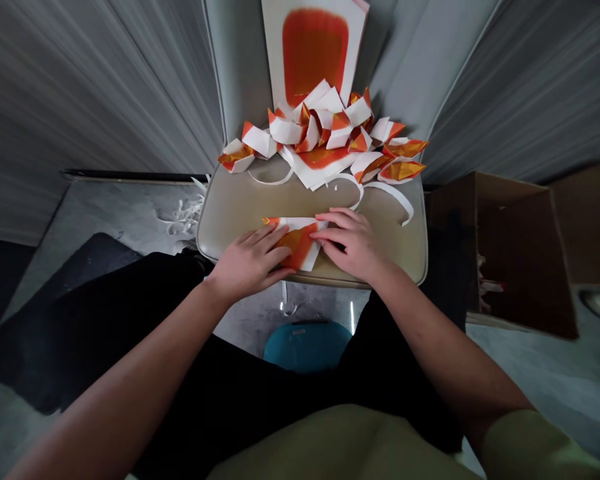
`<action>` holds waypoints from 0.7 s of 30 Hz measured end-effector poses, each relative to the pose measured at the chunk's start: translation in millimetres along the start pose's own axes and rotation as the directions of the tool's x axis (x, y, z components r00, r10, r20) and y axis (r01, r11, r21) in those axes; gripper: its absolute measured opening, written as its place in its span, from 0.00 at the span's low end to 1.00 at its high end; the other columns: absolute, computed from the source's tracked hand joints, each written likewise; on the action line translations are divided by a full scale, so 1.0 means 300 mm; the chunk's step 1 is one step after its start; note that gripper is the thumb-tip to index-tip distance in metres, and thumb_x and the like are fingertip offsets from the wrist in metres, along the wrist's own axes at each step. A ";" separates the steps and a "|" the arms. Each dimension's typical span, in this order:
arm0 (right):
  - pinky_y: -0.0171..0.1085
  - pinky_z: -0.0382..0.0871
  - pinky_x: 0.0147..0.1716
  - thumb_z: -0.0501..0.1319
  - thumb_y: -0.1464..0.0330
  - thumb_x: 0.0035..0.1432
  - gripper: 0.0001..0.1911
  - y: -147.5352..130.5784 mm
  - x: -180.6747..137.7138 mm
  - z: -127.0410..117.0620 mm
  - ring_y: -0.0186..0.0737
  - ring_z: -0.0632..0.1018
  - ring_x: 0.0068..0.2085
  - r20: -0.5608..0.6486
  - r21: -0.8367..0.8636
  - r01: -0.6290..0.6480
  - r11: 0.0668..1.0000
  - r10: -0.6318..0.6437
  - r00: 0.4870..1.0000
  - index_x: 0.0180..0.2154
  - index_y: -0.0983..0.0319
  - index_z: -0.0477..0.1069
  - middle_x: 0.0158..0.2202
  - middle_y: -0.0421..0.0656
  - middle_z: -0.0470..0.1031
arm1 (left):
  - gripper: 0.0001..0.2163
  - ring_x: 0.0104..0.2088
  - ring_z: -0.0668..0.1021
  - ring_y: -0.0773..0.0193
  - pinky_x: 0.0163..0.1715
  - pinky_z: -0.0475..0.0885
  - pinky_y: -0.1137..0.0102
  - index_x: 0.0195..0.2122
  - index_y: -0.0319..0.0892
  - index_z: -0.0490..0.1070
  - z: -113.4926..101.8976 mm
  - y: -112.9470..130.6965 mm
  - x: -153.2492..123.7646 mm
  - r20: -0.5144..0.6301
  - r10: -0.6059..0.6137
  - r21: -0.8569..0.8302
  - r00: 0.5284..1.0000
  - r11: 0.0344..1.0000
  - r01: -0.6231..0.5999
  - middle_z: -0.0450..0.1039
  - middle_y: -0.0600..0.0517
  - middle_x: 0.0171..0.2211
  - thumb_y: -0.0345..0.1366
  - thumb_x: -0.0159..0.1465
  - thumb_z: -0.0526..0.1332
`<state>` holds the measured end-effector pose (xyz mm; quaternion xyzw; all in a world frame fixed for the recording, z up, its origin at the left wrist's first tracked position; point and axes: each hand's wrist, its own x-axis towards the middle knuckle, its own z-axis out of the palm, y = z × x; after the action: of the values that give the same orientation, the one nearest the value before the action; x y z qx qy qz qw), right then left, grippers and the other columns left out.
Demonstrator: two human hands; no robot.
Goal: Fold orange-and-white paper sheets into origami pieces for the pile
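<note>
A folded sheet of paper (300, 245), white with an orange-red and gold print, lies near the front of a beige chair seat (260, 200). My left hand (253, 259) rests on its left part with the fingers stretched out and flat. At the paper's right edge is my right hand (350, 241), its fingers apart and their tips touching the sheet. Behind both hands, folded paper pieces (300, 133) in the same colours are heaped at the back of the seat. Some rest on a flat printed sheet (320, 175). My palms are hidden.
A large printed sheet (273, 47) leans against the chair's backrest (240, 67). Curled white paper strips (393, 197) lie on the seat; more paper scraps (185, 215) are on the floor at left. An open cardboard box (525, 253) stands at right. Below is a blue stool (305, 345).
</note>
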<state>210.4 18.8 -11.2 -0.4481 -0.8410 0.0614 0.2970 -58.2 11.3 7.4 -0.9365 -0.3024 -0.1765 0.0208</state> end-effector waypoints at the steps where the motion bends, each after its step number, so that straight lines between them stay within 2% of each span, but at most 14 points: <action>1: 0.53 0.71 0.56 0.64 0.70 0.65 0.11 -0.001 0.000 -0.001 0.49 0.75 0.59 0.002 0.002 -0.005 1.000 0.005 1.000 0.44 0.51 0.83 0.55 0.40 0.81 | 0.16 0.57 0.80 0.40 0.49 0.81 0.51 0.40 0.40 0.78 0.003 -0.003 0.000 -0.019 0.017 0.000 1.000 1.000 -0.017 0.76 0.37 0.59 0.49 0.72 0.60; 13: 0.54 0.68 0.59 0.64 0.72 0.62 0.14 -0.013 0.006 -0.024 0.50 0.72 0.62 0.108 0.006 -0.035 0.999 0.034 0.994 0.48 0.53 0.81 0.59 0.41 0.78 | 0.11 0.52 0.83 0.44 0.42 0.83 0.57 0.40 0.41 0.81 0.028 0.013 -0.010 -0.131 0.034 0.076 0.991 0.997 -0.024 0.82 0.42 0.52 0.40 0.72 0.61; 17: 0.54 0.69 0.59 0.66 0.67 0.64 0.12 -0.016 0.000 -0.027 0.52 0.72 0.63 0.106 -0.009 -0.008 1.000 0.009 0.994 0.49 0.55 0.80 0.60 0.43 0.77 | 0.10 0.51 0.84 0.45 0.41 0.84 0.58 0.39 0.40 0.81 0.029 0.009 -0.008 -0.185 0.064 0.109 0.981 0.993 -0.045 0.82 0.43 0.51 0.39 0.71 0.62; 21: 0.54 0.69 0.60 0.66 0.64 0.65 0.12 -0.022 -0.015 -0.022 0.52 0.72 0.62 0.093 -0.040 0.012 0.999 -0.008 0.996 0.49 0.55 0.80 0.58 0.45 0.77 | 0.09 0.53 0.83 0.47 0.44 0.83 0.59 0.41 0.41 0.81 0.015 -0.019 -0.014 -0.173 0.075 0.094 0.982 0.994 -0.059 0.82 0.44 0.52 0.38 0.71 0.62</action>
<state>211.1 10.1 -5.4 -0.4464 -0.8572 0.0639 0.2487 -63.4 14.3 1.4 -0.9250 -0.2751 -0.2442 0.0950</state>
